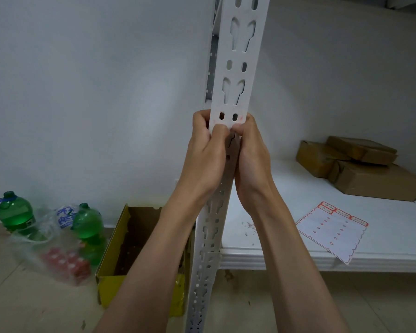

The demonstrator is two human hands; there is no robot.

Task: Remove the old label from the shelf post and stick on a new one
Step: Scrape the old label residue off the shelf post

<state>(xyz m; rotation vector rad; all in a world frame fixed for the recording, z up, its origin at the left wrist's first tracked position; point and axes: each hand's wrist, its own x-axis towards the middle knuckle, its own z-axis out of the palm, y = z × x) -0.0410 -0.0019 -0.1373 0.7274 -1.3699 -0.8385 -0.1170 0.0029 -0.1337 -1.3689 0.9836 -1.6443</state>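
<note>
Far left floor: two green bottles (15,212) are standing against the wall, partly wrapped in a clear plastic bag (36,243); red packets inside the bag are showing through blurred, and the blue print on it is too crumpled to read.
Yellow box (111,282): an open cardboard box is sitting on the floor tiles just beside the bag; its right side is disappearing behind the left forearm, and what is inside is too dark to make out.
Left hand (205,155): it is reaching up to the shelf post, fingers curling round the post's left edge and thumb pressing on the front face; the fingertips are hidden behind the metal.
Shelf post (238,73): a white slotted upright is running the whole height of the view, cut off at top and bottom.
Old label (228,116): a pale strip with faint red traces is lying across the post just above both thumbs, pierced by two oval holes; any writing is too faded to read.
Right hand (250,155): it is mirroring the other, thumb meeting the label's lower edge, fingers wrapping behind the post's right edge out of sight.
Shelf (286,251): a white board is extending right.
Label sheet (332,230): a red-bordered sheet is lying flat, one corner overhanging the shelf's front edge; most spaces are looking peeled.
Brown parcels (360,164): these are stacking at the back, cut off at the right.
</note>
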